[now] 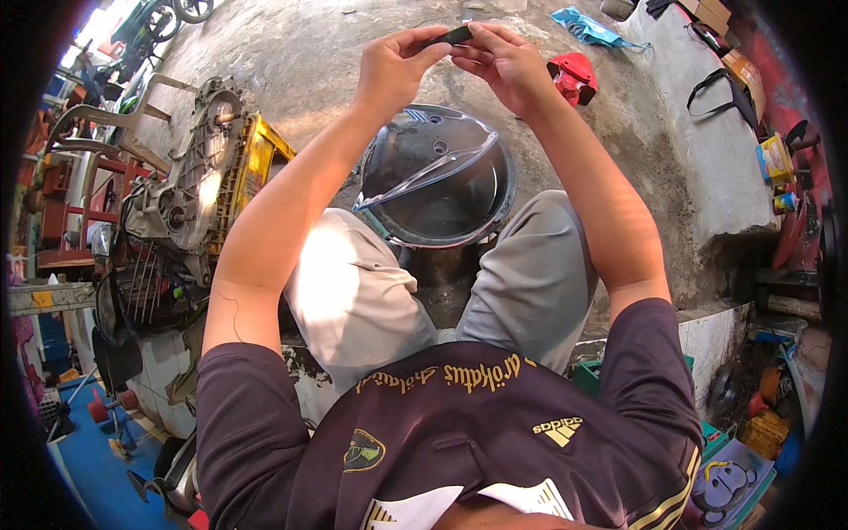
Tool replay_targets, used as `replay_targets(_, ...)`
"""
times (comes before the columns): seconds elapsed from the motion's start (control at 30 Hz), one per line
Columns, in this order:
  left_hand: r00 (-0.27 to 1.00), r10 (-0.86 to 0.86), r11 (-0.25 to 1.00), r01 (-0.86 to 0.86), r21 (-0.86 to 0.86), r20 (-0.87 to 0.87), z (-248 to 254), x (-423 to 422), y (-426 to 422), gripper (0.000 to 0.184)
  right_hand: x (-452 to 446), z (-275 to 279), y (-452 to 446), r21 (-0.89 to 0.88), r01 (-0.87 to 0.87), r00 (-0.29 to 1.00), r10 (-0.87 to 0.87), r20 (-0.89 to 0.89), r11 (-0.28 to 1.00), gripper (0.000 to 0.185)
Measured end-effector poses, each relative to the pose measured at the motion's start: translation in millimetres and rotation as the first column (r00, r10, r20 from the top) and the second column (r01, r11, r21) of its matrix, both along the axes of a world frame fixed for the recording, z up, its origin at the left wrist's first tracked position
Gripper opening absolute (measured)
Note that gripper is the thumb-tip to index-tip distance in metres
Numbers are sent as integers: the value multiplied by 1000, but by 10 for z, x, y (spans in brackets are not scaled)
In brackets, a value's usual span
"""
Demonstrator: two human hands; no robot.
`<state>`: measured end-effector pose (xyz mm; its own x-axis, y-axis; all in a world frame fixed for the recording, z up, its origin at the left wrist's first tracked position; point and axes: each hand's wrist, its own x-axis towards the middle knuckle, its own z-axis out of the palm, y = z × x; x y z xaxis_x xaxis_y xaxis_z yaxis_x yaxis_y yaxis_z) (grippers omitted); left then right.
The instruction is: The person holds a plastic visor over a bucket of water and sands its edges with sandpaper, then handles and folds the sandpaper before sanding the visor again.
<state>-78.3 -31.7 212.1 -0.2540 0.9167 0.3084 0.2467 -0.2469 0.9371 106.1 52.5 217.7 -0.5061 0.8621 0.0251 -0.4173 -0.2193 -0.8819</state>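
My left hand and my right hand are raised in front of me, out past the basin. A small dark, flat piece is pinched between the fingers of both hands; its exact kind is not clear. Below my hands, a round dark basin stands between my knees, seemingly with water in it. Across it lies a clear curved plastic cover, tilted, its left tip at the rim.
An engine casing and a yellow crate stand on the left, near a chair. A red part and a blue plastic bag lie on the concrete floor ahead. Along the right runs a pale ledge.
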Motion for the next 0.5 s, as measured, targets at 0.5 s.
replay_targets(0.5,999,-25,999,24,42,26,24,9,-8,34,19,-34,61,8,-34,999,34,-7,999,28)
